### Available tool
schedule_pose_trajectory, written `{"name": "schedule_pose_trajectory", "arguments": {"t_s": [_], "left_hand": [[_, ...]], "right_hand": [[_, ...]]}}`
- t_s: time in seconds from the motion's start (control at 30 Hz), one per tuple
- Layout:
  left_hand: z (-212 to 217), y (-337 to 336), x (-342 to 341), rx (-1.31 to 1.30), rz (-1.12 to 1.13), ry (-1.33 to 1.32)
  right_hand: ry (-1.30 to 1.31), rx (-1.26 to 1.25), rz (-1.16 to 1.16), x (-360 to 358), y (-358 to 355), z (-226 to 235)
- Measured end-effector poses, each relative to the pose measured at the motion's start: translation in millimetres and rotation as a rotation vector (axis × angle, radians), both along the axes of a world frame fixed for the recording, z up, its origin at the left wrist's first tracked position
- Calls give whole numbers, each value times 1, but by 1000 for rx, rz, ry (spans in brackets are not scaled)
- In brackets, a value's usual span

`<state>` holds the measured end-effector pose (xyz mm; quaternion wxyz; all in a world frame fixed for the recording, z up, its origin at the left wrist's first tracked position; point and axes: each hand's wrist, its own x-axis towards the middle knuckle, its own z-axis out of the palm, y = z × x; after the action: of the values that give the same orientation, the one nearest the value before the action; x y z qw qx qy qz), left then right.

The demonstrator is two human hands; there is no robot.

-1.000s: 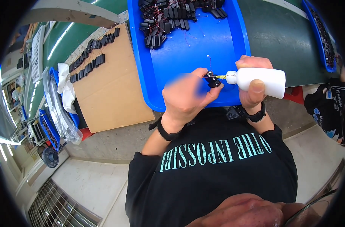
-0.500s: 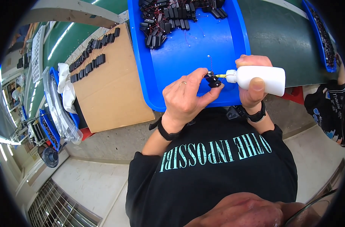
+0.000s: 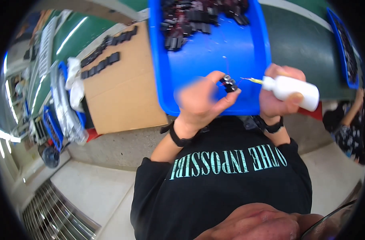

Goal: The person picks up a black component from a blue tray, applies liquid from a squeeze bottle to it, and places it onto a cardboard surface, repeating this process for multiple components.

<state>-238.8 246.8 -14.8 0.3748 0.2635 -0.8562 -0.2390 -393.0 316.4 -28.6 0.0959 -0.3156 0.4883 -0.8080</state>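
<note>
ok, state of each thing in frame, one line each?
left hand: pinching the small black part
small black part: held over the blue tray
right hand: gripping the white bottle
white bottle: on its side, nozzle toward the part
blue tray: black parts piled at far end

A small black part (image 3: 229, 84) sits pinched between the thumb and fingertips of the left hand (image 3: 200, 102), raised just above the near end of a blue tray (image 3: 166, 88). It looks blocky with a pale metal glint on top, though motion blur hides its finer shape. Thin reddish wires seem to trail from it. A white squeeze bottle (image 3: 291, 92) lies nearly level in the right hand (image 3: 276, 100), its body pointing right, its thin yellowish nozzle aimed left, the tip just beside the part, not quite touching
</note>
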Motion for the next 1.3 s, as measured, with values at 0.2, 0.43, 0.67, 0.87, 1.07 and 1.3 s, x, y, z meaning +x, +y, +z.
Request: {"name": "schedule_pose_trajectory", "arguments": {"t_s": [0.2,0.43,0.67,0.87,1.07,1.3], "left_hand": [[41,-35,49,161,174,221],[25,-144,112,-124,419,-445],[2,-166,112,-161,530,-712],[5,-169,114,-146,594,-831],[28,-132,90,-197,607,-774],[6,-48,54,169,6,-321]], "right_hand": [[-61,2,70,-8,5,-5],[-68,109,123,-3,0,7],[-14,152,101,-2,-2,12],[15,200,152,-5,3,8],[50,256,170,-2,-2,10],[-218,431,440,-13,8,11]]}}
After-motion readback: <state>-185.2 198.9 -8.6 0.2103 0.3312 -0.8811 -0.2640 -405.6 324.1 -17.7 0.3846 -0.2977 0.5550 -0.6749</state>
